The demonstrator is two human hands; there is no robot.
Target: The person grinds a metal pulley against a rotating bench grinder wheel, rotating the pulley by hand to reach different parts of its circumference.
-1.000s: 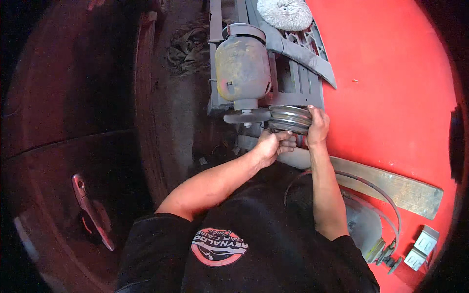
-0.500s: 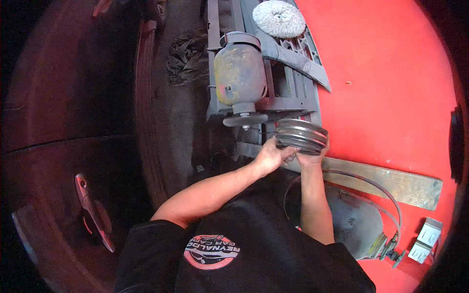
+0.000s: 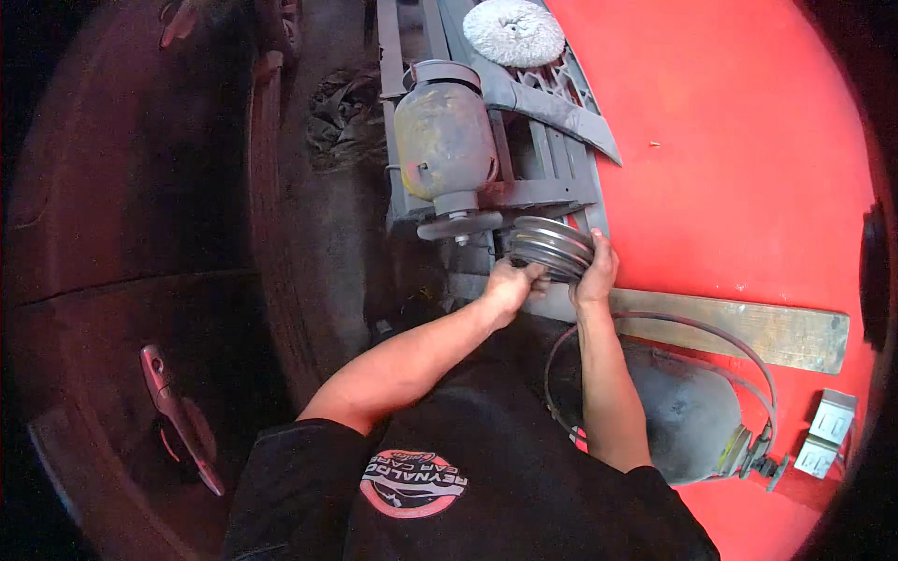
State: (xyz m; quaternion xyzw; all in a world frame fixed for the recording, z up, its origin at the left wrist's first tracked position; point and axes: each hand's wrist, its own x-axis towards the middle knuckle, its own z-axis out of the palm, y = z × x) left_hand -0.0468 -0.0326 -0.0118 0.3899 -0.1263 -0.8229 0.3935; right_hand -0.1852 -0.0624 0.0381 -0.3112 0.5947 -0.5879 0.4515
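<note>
Between both hands I hold a round metal pulley [image 3: 552, 245] with several grooves around its edge, its upper rim tilted down to the right. My left hand [image 3: 513, 285] closes on its lower left side, the thumb and fingers bent against it. Around the right edge curls my right hand [image 3: 599, 269]. My palms hide part of the underside. Just to the left and above hangs a thin grey disc [image 3: 458, 225] on the spindle of a worn, grey, barrel-shaped machine [image 3: 444, 140]; the pulley is apart from it.
A grey metal frame [image 3: 533, 192] stands behind, with a white fluffy pad [image 3: 514, 34] at its top. Right are a red wall [image 3: 711, 206], a wooden plank [image 3: 739, 329], a hose, a grey cylinder [image 3: 692, 416] with a valve and an outlet box [image 3: 827, 432]. Left is a dark car door handle [image 3: 178, 416].
The pulley has come left, its right side now tipped lower. My right hand has shifted from beneath it to its right edge. The whole view has also shifted slightly.
</note>
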